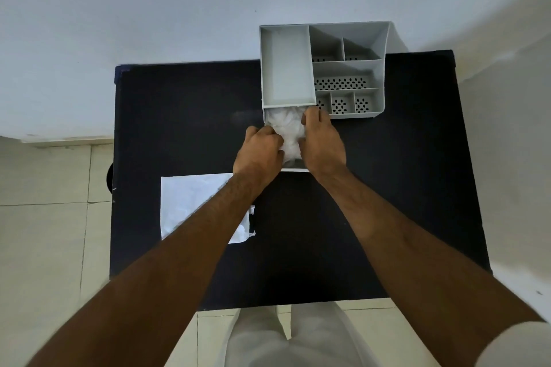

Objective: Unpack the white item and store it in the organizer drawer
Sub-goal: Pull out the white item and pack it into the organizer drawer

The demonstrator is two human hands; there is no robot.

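Observation:
A grey organizer [378, 68] with several compartments stands at the far edge of the dark table. Its drawer [295, 169] is pulled out toward me from under the left section. A crumpled white item [287, 128] lies inside the drawer. My left hand [258, 153] presses on the item's left side with curled fingers. My right hand [322, 141] holds the item's right side, fingers reaching toward the back of the drawer. Much of the drawer is hidden by my hands.
A flat white wrapper [186, 202] lies on the table's near left, partly under my left forearm. The dark table [402, 188] is set against a pale wall. Tiled floor shows on the left and below the near edge.

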